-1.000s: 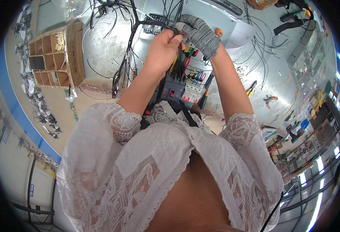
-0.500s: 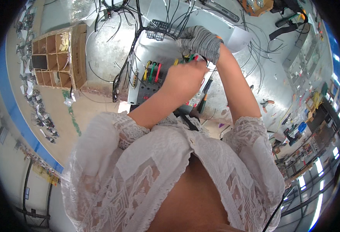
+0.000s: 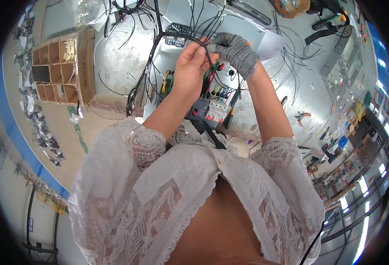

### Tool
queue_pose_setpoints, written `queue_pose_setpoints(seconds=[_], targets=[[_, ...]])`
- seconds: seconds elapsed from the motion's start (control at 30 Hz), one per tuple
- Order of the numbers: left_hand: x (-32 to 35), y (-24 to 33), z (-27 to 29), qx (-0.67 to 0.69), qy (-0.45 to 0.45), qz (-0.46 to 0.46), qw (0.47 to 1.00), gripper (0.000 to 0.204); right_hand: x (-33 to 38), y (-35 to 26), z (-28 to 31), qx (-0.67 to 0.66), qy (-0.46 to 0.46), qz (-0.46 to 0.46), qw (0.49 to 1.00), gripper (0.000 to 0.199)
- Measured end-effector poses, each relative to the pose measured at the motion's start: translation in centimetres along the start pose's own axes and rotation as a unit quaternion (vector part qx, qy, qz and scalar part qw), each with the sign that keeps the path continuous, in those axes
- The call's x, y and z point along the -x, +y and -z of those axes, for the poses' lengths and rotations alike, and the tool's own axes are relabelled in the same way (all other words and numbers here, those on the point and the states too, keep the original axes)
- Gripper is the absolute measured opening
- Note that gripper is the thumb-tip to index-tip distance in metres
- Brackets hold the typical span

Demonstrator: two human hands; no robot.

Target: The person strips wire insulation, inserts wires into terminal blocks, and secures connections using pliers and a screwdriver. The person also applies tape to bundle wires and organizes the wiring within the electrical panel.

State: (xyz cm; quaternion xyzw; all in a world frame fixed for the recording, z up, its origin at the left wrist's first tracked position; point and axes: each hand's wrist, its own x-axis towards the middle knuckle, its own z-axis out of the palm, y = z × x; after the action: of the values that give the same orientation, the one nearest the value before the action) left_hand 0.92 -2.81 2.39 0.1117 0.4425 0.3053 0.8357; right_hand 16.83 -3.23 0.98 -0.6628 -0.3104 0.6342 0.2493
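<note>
My bare left hand [image 3: 191, 68] is closed, thumb and fingertips pinching a black wire bundle [image 3: 160, 33] over the metal enclosure. Opposite it, my right hand [image 3: 236, 54], in a grey striped knit glove, is curled around the same bundle; its fingertips are partly hidden. Behind the hands sits a dark terminal block [image 3: 175, 40]. Below them in the enclosure are white circuit breakers [image 3: 216, 112] with red marks and several coloured wires [image 3: 221, 92]. Yellow, green and red leads are partly covered by my left forearm.
A cardboard box with compartments [image 3: 90, 66] stands at the left edge of the metal table. A screwdriver [image 3: 230, 115] lies beside the enclosure; orange-handled pliers [image 3: 301, 117] lie farther right. Loose black wires [image 3: 294, 55] spread at the right. A paper sheet [image 3: 272, 45] is behind my glove.
My left hand has moved up and left from beside my right wrist to the wire bundle. This uncovers the breakers and coloured wires. My right hand has shifted only slightly.
</note>
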Motion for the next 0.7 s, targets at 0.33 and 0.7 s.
queue_pose_setpoints(seconds=[0.33,0.7], targets=[[-2.9,-1.5,1.2,-0.196,0.037,-0.102,0.975,0.006,1.6,1.6,-2.7,0.041,0.158,0.105,0.981,0.025],[-4.1,7.7,7.5,-0.674,0.13,-0.424,0.591,0.018,-2.2,0.6,0.0,0.228,0.229,0.091,0.942,0.025]])
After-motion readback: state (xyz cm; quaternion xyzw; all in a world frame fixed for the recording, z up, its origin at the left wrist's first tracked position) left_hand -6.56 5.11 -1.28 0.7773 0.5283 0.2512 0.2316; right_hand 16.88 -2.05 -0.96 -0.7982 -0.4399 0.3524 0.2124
